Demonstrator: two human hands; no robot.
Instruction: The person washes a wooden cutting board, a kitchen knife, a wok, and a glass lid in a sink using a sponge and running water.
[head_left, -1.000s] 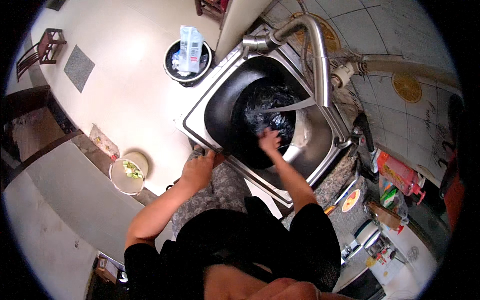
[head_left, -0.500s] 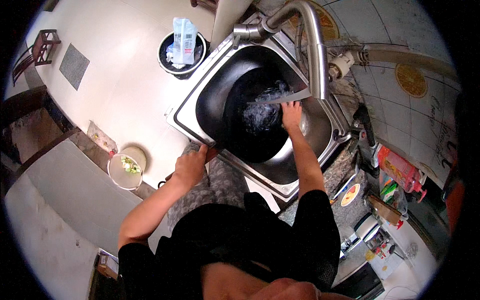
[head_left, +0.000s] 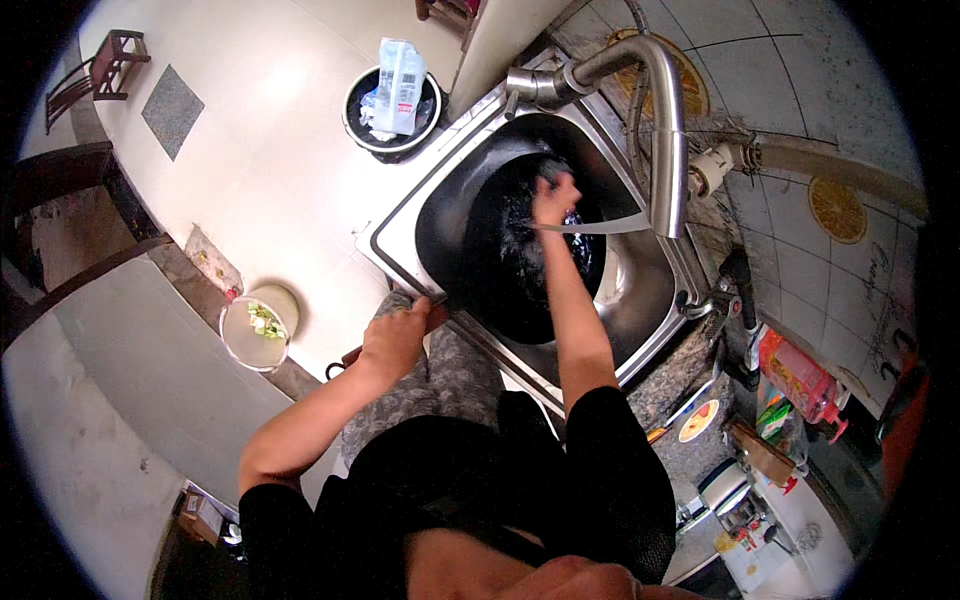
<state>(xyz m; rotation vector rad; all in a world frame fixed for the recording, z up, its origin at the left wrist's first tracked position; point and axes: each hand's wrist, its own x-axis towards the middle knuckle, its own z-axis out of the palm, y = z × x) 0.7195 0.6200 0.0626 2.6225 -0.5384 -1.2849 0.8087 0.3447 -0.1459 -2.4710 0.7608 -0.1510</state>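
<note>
Two hands on one wok, and the scrub has reached its far wall.

My right hand [head_left: 556,196] has slid from the wok's [head_left: 470,230] wet middle up to the far side, fingers closed on a dark scrubber [head_left: 553,170] under the tap's [head_left: 640,110] stream. My left hand [head_left: 396,338] stays clamped on the handle at the sink [head_left: 660,300] edge, so the middle looks done.

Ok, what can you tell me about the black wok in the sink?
The wok is a wide, round, black pan, seemingly metal, wet inside. It sits tilted in the steel sink, filling most of the basin. The left hand grips its handle at the sink's near edge; the right hand presses inside the bowl. Water from the curved faucet streams toward it.
</note>
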